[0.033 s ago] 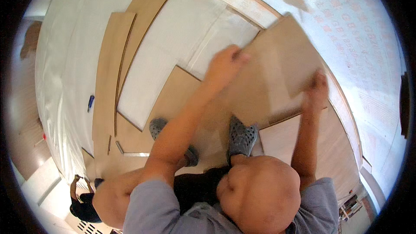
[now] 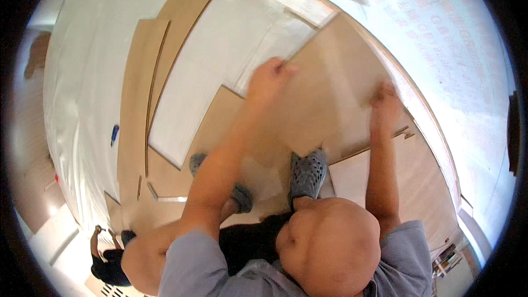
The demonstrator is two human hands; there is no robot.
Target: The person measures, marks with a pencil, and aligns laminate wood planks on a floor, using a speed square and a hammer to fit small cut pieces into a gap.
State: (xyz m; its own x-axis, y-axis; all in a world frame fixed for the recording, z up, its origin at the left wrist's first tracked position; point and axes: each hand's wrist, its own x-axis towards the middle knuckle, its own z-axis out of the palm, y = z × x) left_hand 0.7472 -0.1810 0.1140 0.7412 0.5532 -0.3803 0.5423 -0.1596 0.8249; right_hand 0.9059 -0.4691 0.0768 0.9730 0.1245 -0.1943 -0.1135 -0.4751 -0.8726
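Wooden plank (image 2: 324, 93) between both hands

floor (image 2: 88, 77): white underlay | light wood planks (image 2: 135, 93) laid | small blue object (image 2: 114, 133)

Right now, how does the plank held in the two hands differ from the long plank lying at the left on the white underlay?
The held plank looks wide and short, lifted and tilted near the wall; the long plank is narrow and lies flat on the white underlay. The left hand and the right hand grip the held plank at its edges, while nothing touches the long plank. Both are light tan wood-look boards.
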